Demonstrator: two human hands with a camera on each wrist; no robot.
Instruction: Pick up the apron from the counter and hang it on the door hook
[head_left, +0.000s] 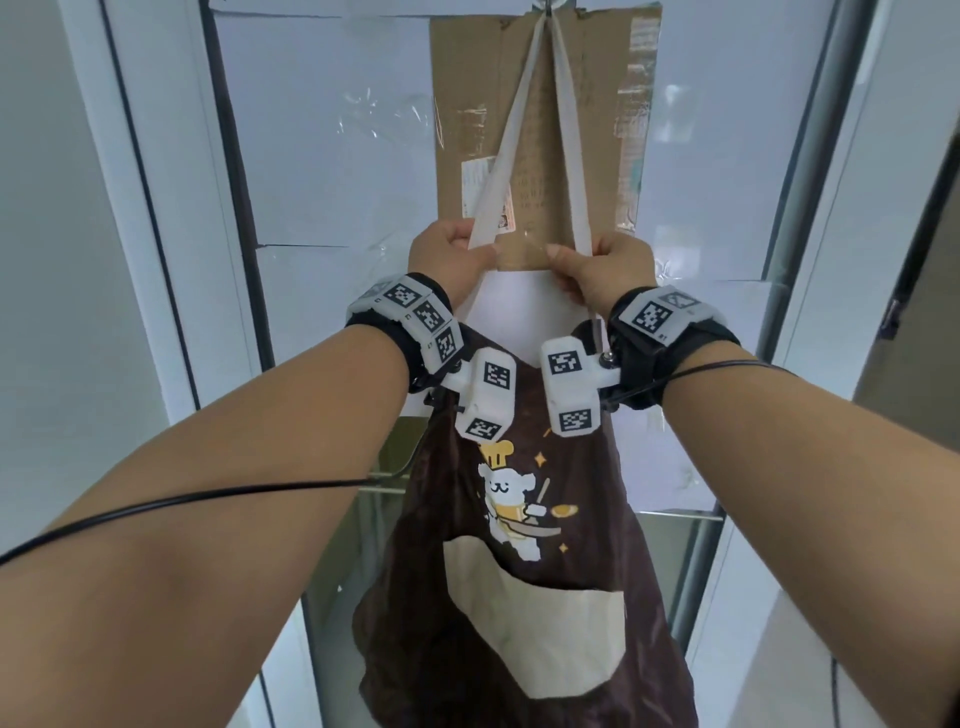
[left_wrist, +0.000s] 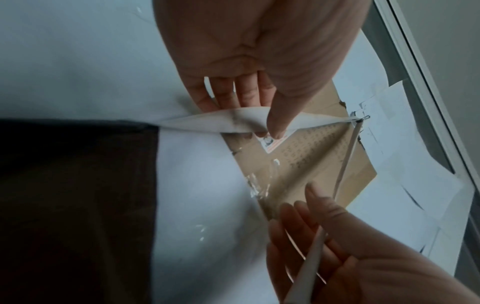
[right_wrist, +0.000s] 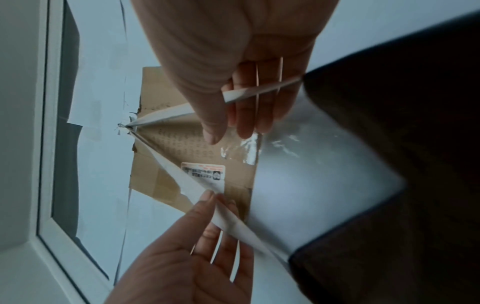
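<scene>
Left hand is pinching the left run of the cream fabric neck strap between thumb and fingers. That strap's looped over the small metal door hook, with a brown cardboard sheet taped behind it. Right hand pinches the right run. The dark brown apron with a cartoon chef bear hangs below both wrists, against the door.

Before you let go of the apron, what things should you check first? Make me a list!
1. Neck strap looped over the hook: ok, both sides rise to it.
2. Left hand holding the strap: ok.
3. Right hand holding the strap: ok.
4. Apron hanging straight under the hook: ok.
5. Hook strong enough to take the weight: cannot tell.
6. Cardboard behind the strap stuck firmly: cannot tell.
</scene>
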